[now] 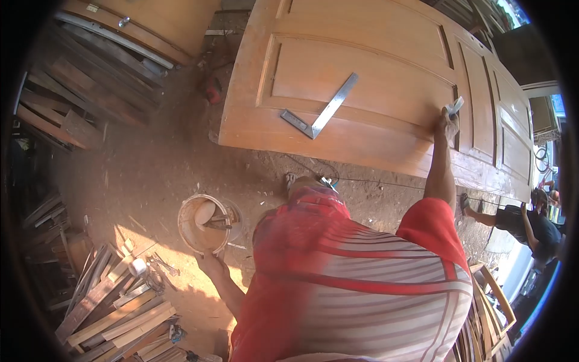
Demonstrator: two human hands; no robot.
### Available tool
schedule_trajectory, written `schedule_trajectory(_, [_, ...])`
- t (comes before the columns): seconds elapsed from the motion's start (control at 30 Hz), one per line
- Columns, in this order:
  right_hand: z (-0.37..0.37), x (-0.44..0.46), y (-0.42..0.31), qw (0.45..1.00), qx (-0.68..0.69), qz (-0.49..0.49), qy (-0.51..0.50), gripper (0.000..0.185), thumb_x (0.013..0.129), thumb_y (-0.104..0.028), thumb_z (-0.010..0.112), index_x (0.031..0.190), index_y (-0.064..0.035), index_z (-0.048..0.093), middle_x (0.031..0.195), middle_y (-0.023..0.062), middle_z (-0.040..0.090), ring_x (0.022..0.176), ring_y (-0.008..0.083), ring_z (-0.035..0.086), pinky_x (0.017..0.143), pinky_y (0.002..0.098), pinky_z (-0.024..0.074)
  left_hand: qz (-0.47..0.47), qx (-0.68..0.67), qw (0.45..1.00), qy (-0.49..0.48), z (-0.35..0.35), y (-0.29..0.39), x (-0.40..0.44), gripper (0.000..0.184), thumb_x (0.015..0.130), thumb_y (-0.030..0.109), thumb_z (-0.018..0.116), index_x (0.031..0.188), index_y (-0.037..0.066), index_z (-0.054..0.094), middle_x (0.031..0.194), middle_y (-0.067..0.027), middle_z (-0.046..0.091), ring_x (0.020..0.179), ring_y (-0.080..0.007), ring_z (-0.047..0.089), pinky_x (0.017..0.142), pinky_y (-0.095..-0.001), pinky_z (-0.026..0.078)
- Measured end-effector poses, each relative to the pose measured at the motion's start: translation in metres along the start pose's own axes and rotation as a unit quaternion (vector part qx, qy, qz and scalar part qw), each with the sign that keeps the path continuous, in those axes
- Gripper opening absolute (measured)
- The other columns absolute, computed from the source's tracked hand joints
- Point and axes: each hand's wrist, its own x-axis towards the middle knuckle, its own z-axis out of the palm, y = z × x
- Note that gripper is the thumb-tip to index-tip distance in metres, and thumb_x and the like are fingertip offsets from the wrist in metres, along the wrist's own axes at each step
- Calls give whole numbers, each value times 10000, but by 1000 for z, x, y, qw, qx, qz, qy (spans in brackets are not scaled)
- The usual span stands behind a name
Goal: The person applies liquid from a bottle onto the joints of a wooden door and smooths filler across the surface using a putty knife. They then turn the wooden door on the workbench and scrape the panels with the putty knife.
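A wooden panelled door (356,72) lies flat across the upper part of the head view. My right hand (447,123) is over the door's panels, closed round a small pale tool (455,106) whose exact kind I cannot make out. On the door, to the left of this hand, rests a metal try square (332,108). Low on the left, my left hand (211,262) is at the near rim of a round bucket (186,228), its fingers partly hidden by the rim. Inside the bucket are a rounded pale object and some stick-like pieces.
Wood offcuts (120,308) are heaped at the lower left, with stacked planks (90,78) at the upper left. A wooden frame (497,295) stands at the lower right. Another person (531,226) is at the far right, near a cable on the ground.
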Motion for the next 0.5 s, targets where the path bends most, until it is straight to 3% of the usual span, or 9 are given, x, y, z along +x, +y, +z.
schedule_trajectory(0.07, [37, -51, -28, 997, 69, 24, -38, 335, 918, -323, 784, 1097, -50, 707, 837, 19, 677, 667, 90, 546, 579, 278, 424, 3, 0, 1000, -8, 13, 19, 26, 648, 883, -46, 463, 1521, 22, 372, 1451, -247, 473, 1250, -394, 580, 926, -512, 615])
schedule_trajectory(0.17, [92, -164, -104, 993, 33, 44, -105, 314, 932, -278, 742, 1110, -25, 689, 900, 84, 708, 790, 166, 616, 702, 333, 476, 16, -6, 999, -42, 36, 52, 83, 637, 887, -18, 494, 1512, 16, 381, 1450, -239, 484, 1234, -398, 586, 899, -523, 603])
schedule_trajectory(0.27, [123, -255, -167, 993, -42, 43, -98, 295, 946, -233, 700, 1123, 1, 672, 964, 148, 738, 912, 243, 687, 825, 388, 527, 0, 42, 990, -134, 19, 49, 192, 601, 892, 56, 536, 1478, -5, 422, 1453, -225, 482, 1258, -388, 552, 923, -524, 573])
schedule_trajectory(0.3, [128, -273, -185, 985, -92, 84, -122, 338, 948, -248, 688, 1179, -3, 663, 1026, 181, 736, 959, 280, 703, 849, 396, 526, -9, 60, 987, -151, 23, 57, 220, 604, 889, 60, 535, 1479, -6, 420, 1451, -226, 481, 1254, -389, 553, 922, -525, 573])
schedule_trajectory(0.43, [158, -312, -214, 987, -86, 124, -64, 347, 942, -273, 672, 1165, -8, 649, 1017, 219, 714, 980, 347, 696, 871, 427, 523, -9, 182, 956, -230, 73, 89, 303, 618, 878, 77, 530, 1479, -8, 414, 1442, -231, 478, 1236, -391, 558, 917, -531, 575])
schedule_trajectory(0.5, [176, -336, -221, 987, -134, 71, -60, 354, 945, -282, 658, 1166, -6, 647, 1013, 215, 710, 979, 365, 690, 860, 440, 519, 30, 270, 913, -304, 93, 106, 363, 625, 872, 85, 528, 1479, -9, 412, 1438, -234, 477, 1228, -392, 561, 915, -533, 576])
